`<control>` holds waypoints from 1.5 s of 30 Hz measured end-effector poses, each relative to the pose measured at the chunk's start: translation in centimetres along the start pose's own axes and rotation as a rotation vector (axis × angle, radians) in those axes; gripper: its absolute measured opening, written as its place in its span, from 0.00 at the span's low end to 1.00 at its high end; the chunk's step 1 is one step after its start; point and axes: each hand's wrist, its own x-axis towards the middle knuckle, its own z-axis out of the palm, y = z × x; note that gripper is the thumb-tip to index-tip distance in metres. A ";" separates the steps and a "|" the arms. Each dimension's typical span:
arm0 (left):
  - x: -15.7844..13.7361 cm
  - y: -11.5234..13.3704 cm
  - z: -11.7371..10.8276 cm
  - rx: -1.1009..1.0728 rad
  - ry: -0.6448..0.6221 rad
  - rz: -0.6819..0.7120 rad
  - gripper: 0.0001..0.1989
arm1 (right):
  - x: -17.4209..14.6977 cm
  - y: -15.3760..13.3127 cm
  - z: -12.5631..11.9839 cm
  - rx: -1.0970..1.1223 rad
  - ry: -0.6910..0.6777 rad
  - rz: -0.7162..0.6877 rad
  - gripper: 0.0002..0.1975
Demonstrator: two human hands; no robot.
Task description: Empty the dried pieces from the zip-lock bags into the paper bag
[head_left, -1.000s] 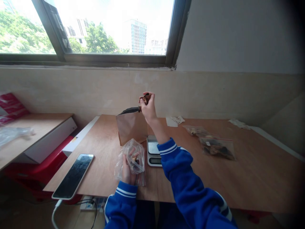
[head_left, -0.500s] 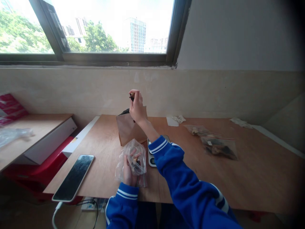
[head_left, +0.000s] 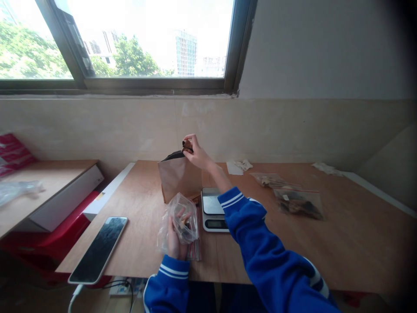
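Observation:
My right hand (head_left: 196, 152) is closed round some dark brown, curled dried pieces (head_left: 186, 146), just above the mouth of a brown paper bag (head_left: 177, 177). The paper bag stands upright, its top open and dark inside. My left hand (head_left: 174, 237) is wrapped round a clear plastic bag (head_left: 187, 217), held with its opening up and a few brown pieces visible inside. Under that hand lie more flat plastic bags (head_left: 194, 251) with red strips. Beside them sits a small digital scale (head_left: 211, 202), partly covered by my right forearm.
A phone (head_left: 99, 250) on a white cable lies at the left table edge. Two zip bags of dried pieces (head_left: 298, 204) lie to the right. Crumpled white tissue (head_left: 243, 165) rests at the back, below the tiled wall. Another table (head_left: 65, 167) stands left over a red stool (head_left: 68, 226).
My right hand has come down and slightly right, with the brown pieces still in it. More of the scale shows now. My left hand keeps its hold on the plastic bag.

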 end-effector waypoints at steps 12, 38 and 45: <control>0.0 0.0 -0.2 -0.014 -0.004 -0.018 0.20 | -1.0 -2.1 -0.9 -0.389 -0.225 -0.112 0.14; 0.4 -0.1 -0.8 -0.063 0.003 0.008 0.17 | -12.9 3.6 2.0 -0.506 -0.454 0.267 0.12; 0.3 -0.2 -0.6 -0.052 0.024 0.026 0.17 | -4.4 -2.2 -2.8 -0.139 0.130 -0.075 0.13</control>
